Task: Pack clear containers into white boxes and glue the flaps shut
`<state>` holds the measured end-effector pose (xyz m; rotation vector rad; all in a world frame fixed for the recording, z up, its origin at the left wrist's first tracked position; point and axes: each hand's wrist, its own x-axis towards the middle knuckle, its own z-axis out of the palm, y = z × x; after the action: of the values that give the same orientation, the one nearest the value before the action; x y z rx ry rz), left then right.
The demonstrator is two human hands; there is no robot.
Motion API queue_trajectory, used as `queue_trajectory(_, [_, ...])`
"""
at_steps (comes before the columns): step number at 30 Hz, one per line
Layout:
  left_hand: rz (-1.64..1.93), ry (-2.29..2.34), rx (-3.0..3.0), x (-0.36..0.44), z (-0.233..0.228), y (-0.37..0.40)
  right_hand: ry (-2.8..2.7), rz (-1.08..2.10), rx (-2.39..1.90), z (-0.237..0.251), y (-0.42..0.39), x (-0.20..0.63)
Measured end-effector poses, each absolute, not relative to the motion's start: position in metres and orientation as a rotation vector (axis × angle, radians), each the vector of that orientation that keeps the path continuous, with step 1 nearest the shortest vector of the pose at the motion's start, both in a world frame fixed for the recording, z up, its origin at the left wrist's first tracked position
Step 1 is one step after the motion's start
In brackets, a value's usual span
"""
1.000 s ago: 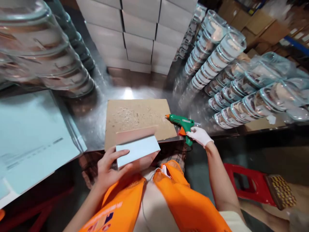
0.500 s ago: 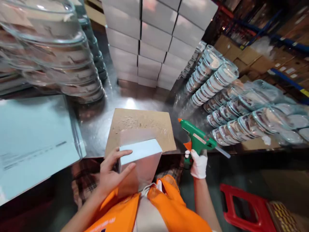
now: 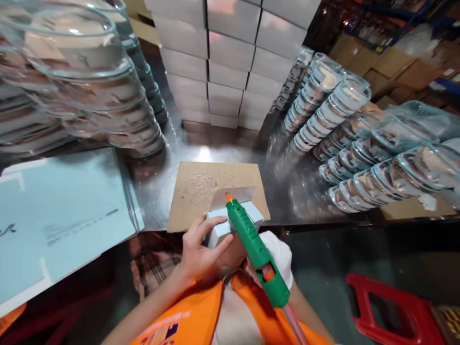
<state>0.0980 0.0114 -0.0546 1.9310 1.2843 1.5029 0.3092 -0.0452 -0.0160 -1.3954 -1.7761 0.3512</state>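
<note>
My left hand (image 3: 206, 239) is closed on a small pale box (image 3: 220, 231), thumb and fingers at its left end. The box sits at the table's front edge, and a thin flap (image 3: 233, 195) stands up along its far side. In my gloved right hand (image 3: 278, 254) is a green glue gun (image 3: 251, 239), tilted across the box. Its orange nozzle is over the flap; whether it touches cannot be made out. The gun hides part of the box and most of my right fingers. Under the box's far side lies a brown cardboard sheet (image 3: 194, 191) with bumpy residue on it.
White boxes (image 3: 230, 62) are stacked at the back of the metal table (image 3: 154, 206). Clear round containers (image 3: 122, 96) stand in piles at left, with more containers (image 3: 359, 182) in rows at right. Flat pale-blue sheets (image 3: 72, 201) lie at left. A red stool (image 3: 388, 306) is at lower right.
My right hand has brought the glue gun leftward from beside the cardboard to over the box. My left hand still holds the box, now further right in view and turned somewhat.
</note>
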Motion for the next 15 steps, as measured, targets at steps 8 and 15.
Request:
queue_trajectory(8, [1.551, 1.298, 1.92, 0.094, -0.057, 0.007, -2.037, -0.016, -1.275, -0.012, -0.025, 0.298])
queue_trajectory(15, [1.548, 1.325, 1.954, 0.087, -0.058, 0.007, -1.919, 0.049, -1.445, -0.023, -0.029, 0.322])
